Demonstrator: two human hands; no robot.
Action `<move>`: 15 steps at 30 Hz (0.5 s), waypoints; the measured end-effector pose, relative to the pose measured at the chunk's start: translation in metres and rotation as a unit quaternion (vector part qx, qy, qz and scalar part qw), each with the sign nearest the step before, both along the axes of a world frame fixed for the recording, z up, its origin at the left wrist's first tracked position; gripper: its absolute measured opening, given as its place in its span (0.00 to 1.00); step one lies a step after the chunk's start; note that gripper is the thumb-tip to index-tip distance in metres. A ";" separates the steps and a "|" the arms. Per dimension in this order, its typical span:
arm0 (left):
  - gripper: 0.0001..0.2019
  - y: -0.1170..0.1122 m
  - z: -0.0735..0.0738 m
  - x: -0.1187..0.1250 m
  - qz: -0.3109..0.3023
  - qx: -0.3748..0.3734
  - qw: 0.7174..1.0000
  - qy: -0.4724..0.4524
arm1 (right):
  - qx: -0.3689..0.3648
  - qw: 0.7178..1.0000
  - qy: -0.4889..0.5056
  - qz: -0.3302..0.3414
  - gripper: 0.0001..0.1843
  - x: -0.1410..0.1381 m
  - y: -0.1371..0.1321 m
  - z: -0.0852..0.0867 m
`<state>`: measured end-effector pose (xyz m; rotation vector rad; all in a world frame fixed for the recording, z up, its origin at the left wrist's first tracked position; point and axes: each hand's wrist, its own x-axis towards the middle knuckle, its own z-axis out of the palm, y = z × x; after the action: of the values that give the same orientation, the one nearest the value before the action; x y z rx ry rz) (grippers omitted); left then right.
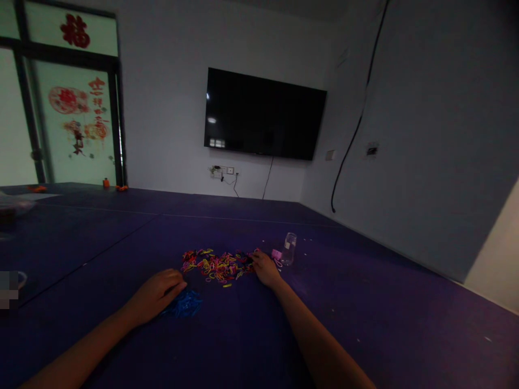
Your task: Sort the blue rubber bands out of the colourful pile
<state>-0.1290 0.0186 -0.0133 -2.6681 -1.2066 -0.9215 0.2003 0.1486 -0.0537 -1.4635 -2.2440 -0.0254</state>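
Observation:
A heap of small coloured rubber bands (214, 265), yellow, pink, orange and dark ones, lies spread on the dark blue table (365, 302). My right hand (264, 268) rests at the heap's right edge with its fingers curled and pinched among the bands. My left hand (157, 293) lies on the table to the left, fingers bent, its fingertips touching a separate small pile of blue bands (186, 303). Whether either hand holds a band is too small to make out.
A small clear plastic bottle (289, 248) stands just right of the heap, with a pink lid (276, 254) beside it. A black TV (263, 114) hangs on the far wall. Orange items (106, 183) sit at the table's far left edge.

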 end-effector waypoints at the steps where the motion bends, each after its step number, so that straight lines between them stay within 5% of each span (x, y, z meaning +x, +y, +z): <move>1: 0.17 0.000 0.000 0.000 0.000 -0.002 1.000 -0.001 | 0.002 1.000 0.002 0.000 0.22 0.000 0.000 0.000; 9: 0.17 -0.001 0.000 0.001 0.009 -0.030 0.999 -0.007 | 0.032 0.999 0.028 -0.016 0.22 -0.001 -0.007 0.009; 15: 0.16 0.000 0.000 0.000 0.009 -0.002 1.000 -0.017 | 0.083 0.996 0.042 0.012 0.24 -0.014 -0.038 0.028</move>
<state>-0.1291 0.0181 -0.0135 -2.6506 -1.2400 -0.9673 0.1861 0.1109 -0.0260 -1.3264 -2.1366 -0.1365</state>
